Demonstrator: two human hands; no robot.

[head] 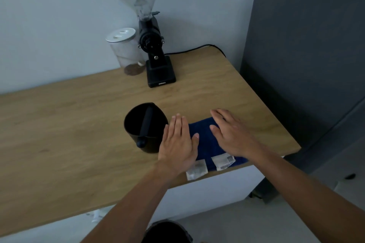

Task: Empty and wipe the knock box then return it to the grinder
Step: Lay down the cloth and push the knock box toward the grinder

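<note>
The black knock box (145,127) stands upright on the wooden table (69,134), well apart from the grinder (156,53) at its 12 o'clock. At the box's 3 o'clock lies a blue cloth (207,140). The left hand (178,142) is flat and open, just beside the box. The right hand (232,134) is open too, on the cloth. A jar (126,53) stands beside the grinder.

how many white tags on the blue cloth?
2. One tag sits at the cloth's near edge beside the left hand's wrist; the other tag, with a barcode, lies just right of it, below the right hand. More may be hidden under the hands.
</note>
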